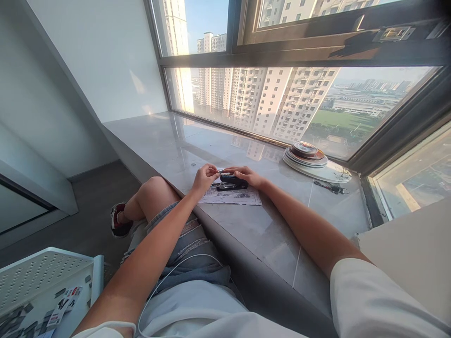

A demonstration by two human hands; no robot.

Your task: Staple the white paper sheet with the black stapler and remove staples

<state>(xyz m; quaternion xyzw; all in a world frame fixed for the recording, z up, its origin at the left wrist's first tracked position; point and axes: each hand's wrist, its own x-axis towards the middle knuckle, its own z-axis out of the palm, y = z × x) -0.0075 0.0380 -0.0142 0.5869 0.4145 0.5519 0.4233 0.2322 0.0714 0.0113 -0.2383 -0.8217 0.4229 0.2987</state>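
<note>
A black stapler [230,182] lies on a printed sheet of paper [232,195] on the grey stone window ledge [169,141]. My right hand [246,175] rests on the stapler's top, fingers curled over it. Just left of the stapler, my left hand [204,178] is closed in a pinch, fingertips at the stapler's near end; what it pinches is too small to make out. Both arms reach forward from the bottom of the view.
A stack of plates [310,157] stands on the ledge by the window, with a bunch of keys [331,188] next to it. A white perforated shelf [42,277] holding small cards sits at lower left. My bent knee [155,188] presses against the ledge's edge.
</note>
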